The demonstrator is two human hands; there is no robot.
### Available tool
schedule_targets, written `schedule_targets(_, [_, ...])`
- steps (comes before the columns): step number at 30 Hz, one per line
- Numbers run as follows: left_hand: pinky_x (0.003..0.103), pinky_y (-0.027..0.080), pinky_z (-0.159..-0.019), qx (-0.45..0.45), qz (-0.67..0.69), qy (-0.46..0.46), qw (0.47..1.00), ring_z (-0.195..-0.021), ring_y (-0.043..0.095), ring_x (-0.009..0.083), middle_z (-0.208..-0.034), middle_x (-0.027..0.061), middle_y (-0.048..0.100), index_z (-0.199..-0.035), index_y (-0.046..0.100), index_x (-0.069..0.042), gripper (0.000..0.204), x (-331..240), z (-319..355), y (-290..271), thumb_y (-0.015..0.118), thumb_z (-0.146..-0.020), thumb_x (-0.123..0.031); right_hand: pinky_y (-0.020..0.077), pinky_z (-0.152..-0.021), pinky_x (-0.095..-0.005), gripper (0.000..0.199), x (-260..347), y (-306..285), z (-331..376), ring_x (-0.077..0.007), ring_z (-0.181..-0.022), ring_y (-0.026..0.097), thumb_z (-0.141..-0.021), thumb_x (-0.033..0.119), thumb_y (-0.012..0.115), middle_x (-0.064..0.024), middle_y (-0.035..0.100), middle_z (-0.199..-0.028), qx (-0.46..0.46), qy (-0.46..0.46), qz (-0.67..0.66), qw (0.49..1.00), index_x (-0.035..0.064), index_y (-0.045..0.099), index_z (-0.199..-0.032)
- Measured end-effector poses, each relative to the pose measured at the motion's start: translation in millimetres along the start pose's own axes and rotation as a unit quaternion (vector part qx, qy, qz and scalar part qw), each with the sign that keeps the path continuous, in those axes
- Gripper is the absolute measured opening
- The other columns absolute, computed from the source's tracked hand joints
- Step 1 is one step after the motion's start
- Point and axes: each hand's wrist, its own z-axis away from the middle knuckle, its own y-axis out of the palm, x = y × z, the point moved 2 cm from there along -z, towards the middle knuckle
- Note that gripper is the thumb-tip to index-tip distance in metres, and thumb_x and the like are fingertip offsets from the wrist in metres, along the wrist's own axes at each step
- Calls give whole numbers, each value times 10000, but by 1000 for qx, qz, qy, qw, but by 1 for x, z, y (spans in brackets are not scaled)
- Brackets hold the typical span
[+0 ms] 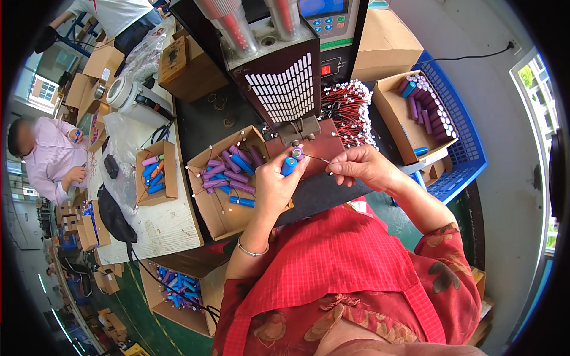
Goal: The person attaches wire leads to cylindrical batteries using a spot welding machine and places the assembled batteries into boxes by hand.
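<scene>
My left hand (278,185) is closed round a blue cylindrical battery cell (288,167) and a purple battery cell (297,154), their ends showing above the fingers. The purple one sits just beneath the electrode tips of a dark spot-welding machine (279,80); I cannot tell whether they touch. On the right, my right hand (359,167) pinches a thin wire lead (319,158) that runs across to the purple cell. Behind that hand lies a pile of red and black wire leads with white connectors (350,110).
Purple and blue cells fill a cardboard box (202,199) left of the machine. Another carton (395,127) of cells rests on a blue plastic basket (469,154) at the right. Further left stand a small box of cells (172,172) and a white jug (127,98). Across the way a person (50,157) sits working.
</scene>
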Motion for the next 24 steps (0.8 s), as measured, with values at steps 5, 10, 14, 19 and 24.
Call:
schedule_targets(5, [183, 421, -579, 173, 399, -107, 894, -668, 499, 43, -919, 56, 610, -1112, 531, -36, 374, 14, -3, -12, 675, -768, -67, 463, -553, -229, 141, 1, 9, 3, -105, -639, 583, -826, 152, 631, -44, 628, -713, -51, -106, 44, 992, 26, 657, -881])
schedule_targets(10, [173, 421, -599, 54, 305, -76, 948, -661, 478, 29, -768, -35, 538, -988, 554, -31, 241, 17, -6, 2, 670, -779, -64, 464, -559, -279, 140, 1, 24, -7, -207, -622, 578, -732, 29, 665, -81, 575, -683, -185, -435, 346, 810, 19, 638, -869])
schedule_targets(14, [207, 412, -585, 12, 167, 12, 986, -649, 465, 33, -723, -18, 585, -903, 612, -20, 141, 21, -9, 10, 655, -773, -49, 477, -588, -294, 111, 4, 27, -19, -223, -650, 588, -731, 12, 649, -80, 580, -701, -248, -456, 313, 795, 15, 615, -836])
schedule_targets(19, [222, 426, -583, -37, 55, 75, 995, -646, 490, 43, -721, 26, 599, -920, 619, -16, 154, 23, -11, 11, 650, -774, -50, 485, -593, -294, 70, 7, 27, -23, -227, -668, 602, -741, 1, 622, -86, 588, -707, -255, -420, 327, 807, 8, 605, -808])
schedule_targets(24, [285, 430, -532, -54, 30, 121, 991, -572, 562, 163, -669, 123, 579, -852, 595, 6, 116, 13, -13, 14, 640, -755, -41, 481, -569, -301, 70, 3, 23, -28, -228, -632, 597, -741, 17, 632, -95, 585, -699, -264, -398, 317, 819, 4, 612, -807])
